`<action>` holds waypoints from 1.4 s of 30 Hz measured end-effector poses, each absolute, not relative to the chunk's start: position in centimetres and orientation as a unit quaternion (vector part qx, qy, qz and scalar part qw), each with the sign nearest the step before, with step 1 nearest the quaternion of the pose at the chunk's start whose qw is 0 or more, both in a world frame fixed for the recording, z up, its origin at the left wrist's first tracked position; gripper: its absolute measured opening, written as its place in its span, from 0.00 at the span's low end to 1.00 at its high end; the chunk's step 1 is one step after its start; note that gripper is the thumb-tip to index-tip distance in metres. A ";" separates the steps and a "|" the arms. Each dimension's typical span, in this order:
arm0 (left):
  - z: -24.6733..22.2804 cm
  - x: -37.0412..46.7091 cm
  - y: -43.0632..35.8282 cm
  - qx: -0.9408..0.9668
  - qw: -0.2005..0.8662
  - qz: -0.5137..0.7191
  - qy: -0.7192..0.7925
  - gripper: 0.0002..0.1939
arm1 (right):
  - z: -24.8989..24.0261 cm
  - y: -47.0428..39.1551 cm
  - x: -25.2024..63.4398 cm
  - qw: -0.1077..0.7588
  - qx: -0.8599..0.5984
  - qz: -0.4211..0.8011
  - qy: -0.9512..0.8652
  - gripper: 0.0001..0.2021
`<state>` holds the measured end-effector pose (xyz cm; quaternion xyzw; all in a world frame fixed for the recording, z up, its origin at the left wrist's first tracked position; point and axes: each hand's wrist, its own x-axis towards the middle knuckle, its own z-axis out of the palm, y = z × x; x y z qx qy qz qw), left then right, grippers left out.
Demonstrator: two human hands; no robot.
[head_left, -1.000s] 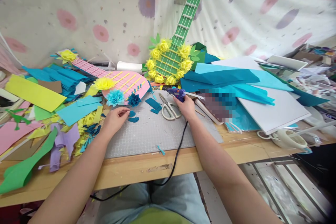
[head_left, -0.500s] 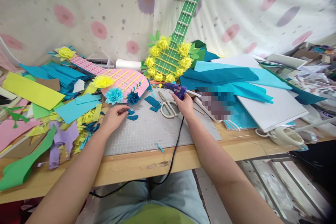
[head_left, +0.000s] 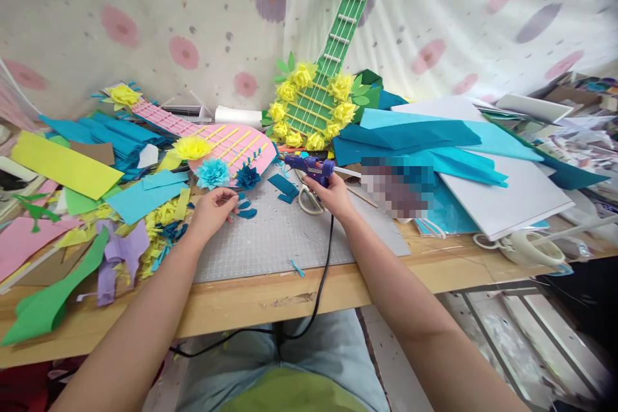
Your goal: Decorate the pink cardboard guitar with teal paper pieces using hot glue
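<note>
My right hand (head_left: 333,196) is wrapped around a purple hot glue gun (head_left: 309,168), whose nozzle points left above the cutting mat and whose black cord hangs down over the table edge. Fingertips pinched together, my left hand (head_left: 215,214) is at the mat's left side; whatever they may hold is too small to make out. Small dark teal paper pieces (head_left: 248,213) lie right beside those fingertips. Just beyond is a pink paper guitar (head_left: 251,141) with a light blue paper flower (head_left: 213,174) and a dark teal paper flower (head_left: 247,176). Scissors (head_left: 311,201) lie partly hidden under my right hand.
A green paper guitar (head_left: 333,51) with yellow roses leans on the patterned curtain. Paper sheets and scraps (head_left: 145,199) crowd the left. Blue paper (head_left: 410,135) and white boards (head_left: 512,199) fill the right, near a tape roll (head_left: 531,250). The grey cutting mat (head_left: 270,251) lies in front.
My right hand has moved the glue gun left and slightly down, now covering more of the scissors. My left hand stays near the teal pieces, its fingers slightly shifted.
</note>
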<state>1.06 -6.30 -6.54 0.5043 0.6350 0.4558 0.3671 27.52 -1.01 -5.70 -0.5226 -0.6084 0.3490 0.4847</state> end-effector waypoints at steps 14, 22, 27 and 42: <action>-5.6 2.0 -6.7 0.448 0.411 0.474 0.637 0.18 | -5.8 -2.8 25.6 0.293 -0.450 0.310 -0.784 0.21; -5.7 2.0 -6.7 0.450 0.407 0.472 0.640 0.19 | -5.3 -3.2 25.1 0.286 -0.465 0.276 -0.791 0.18; -5.8 2.0 -6.7 0.467 0.395 0.464 0.641 0.19 | -5.2 -3.3 24.9 0.279 -0.450 0.279 -0.801 0.18; -5.6 2.1 -6.8 0.476 0.398 0.453 0.640 0.18 | -5.4 -3.2 24.8 0.289 -0.456 0.266 -0.799 0.17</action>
